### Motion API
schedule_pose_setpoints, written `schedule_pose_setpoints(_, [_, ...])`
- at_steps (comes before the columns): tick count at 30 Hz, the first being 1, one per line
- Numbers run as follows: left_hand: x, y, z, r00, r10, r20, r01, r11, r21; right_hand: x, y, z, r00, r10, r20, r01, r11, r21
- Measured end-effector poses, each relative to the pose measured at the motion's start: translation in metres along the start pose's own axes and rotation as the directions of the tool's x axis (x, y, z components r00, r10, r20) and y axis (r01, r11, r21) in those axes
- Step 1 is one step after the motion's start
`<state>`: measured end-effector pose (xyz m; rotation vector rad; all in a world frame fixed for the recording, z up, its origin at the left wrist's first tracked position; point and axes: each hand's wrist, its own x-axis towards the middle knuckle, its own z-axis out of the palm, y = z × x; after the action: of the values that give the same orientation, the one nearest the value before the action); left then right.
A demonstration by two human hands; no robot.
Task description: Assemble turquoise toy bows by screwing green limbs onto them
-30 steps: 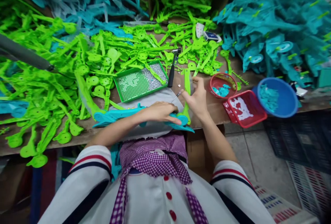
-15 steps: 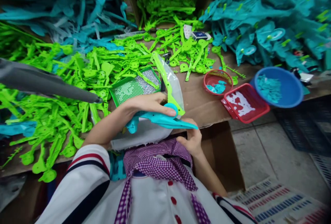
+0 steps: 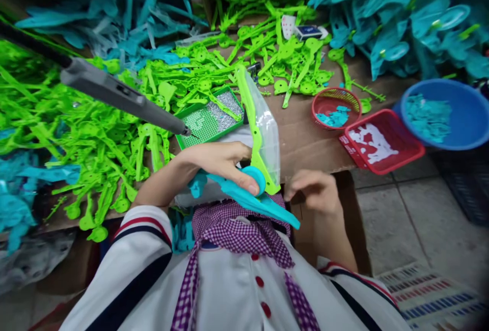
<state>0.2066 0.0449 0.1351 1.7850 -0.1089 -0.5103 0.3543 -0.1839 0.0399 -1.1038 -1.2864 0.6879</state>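
Observation:
My left hand (image 3: pixel 229 165) is closed around a long teal plastic part (image 3: pixel 260 203), its thumb on a round teal disc. A lime-green strip (image 3: pixel 256 132) with a clear plastic panel (image 3: pixel 267 122) stands up from behind that disc, against the teal part. The teal part's narrow end points down to the right. My right hand (image 3: pixel 315 191) is beside it, apart from the part, with curled fingers smeared by motion. Whether anything is in those fingers I cannot make out. A grey power screwdriver (image 3: pixel 126 97) hangs at the left, its tip above a green tray (image 3: pixel 183 142) of small metal screws.
Lime-green parts (image 3: pixel 107 153) are heaped across the table's left and middle. Teal pieces (image 3: pixel 405 20) pile up at the back right. A round red basket (image 3: pixel 336 91), a red tray (image 3: pixel 407 160) with white pieces and a blue basin (image 3: pixel 468 117) stand along the right edge.
My right hand has let go of the teal part's narrow end and moved right. That end has tipped lower. The view has shifted, and the screwdriver hangs nearer the green tray.

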Motion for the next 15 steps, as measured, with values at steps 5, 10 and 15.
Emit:
schedule_pose_setpoints(5, [0.003, 0.003, 0.008, 1.0, 0.014, -0.019, -0.014, 0.999, 0.031, 0.035, 0.069, -0.022, 0.98, 0.19, -0.056, -0.174, 0.688, -0.705])
schedule_pose_setpoints(10, [-0.004, 0.015, 0.017, 1.0, 0.002, 0.019, -0.002, 1.0, 0.015, 0.061, 0.111, -0.013, 0.929, 0.27, 0.253, 0.066, 0.553, -0.831])
schedule_pose_setpoints(15, [-0.008, 0.013, 0.021, 0.991, -0.065, -0.115, 0.072, 0.995, 0.062, 0.058, 0.114, -0.013, 0.926, 0.302, 0.226, 0.042, 0.514, -0.857])
